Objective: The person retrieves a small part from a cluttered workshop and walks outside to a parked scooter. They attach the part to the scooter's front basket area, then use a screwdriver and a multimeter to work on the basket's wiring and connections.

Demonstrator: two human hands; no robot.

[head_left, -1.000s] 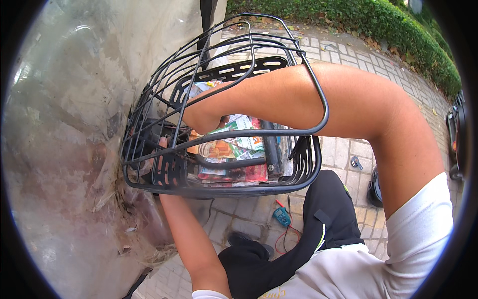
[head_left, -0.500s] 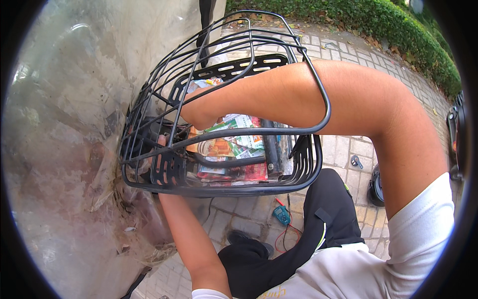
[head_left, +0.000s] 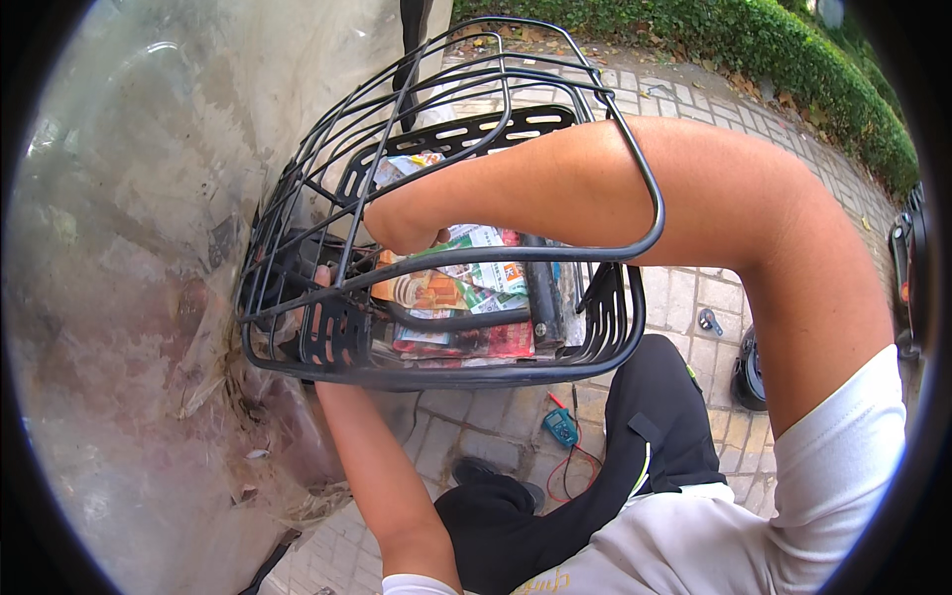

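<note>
A black metal basket [head_left: 451, 375] with a wire lid [head_left: 451, 263] fills the middle of the view. Through the raised lid's opening, my right arm bends in from the right, and my right hand [head_left: 399, 220] is down at the basket's left inside. Its fingers are mostly hidden, so what it grips does not show. From below, my left hand [head_left: 322, 278] comes up at the basket's left end, one fingertip showing among the bars and dark parts. Colourful printed papers [head_left: 476, 273] lie in the basket under a black bar [head_left: 541, 297].
A cloudy, dirty plastic sheet [head_left: 129, 248] hangs close on the left. On the paving below lie a teal multimeter [head_left: 560, 426] with red and black leads and a small tool-like object [head_left: 710, 321]. A round black thing [head_left: 751, 372] stands farther right. A hedge [head_left: 734, 59] borders the paving.
The wire lid's right edge has shifted very slightly to the right. My right hand has moved only a little inside the basket; my left arm stays in place.
</note>
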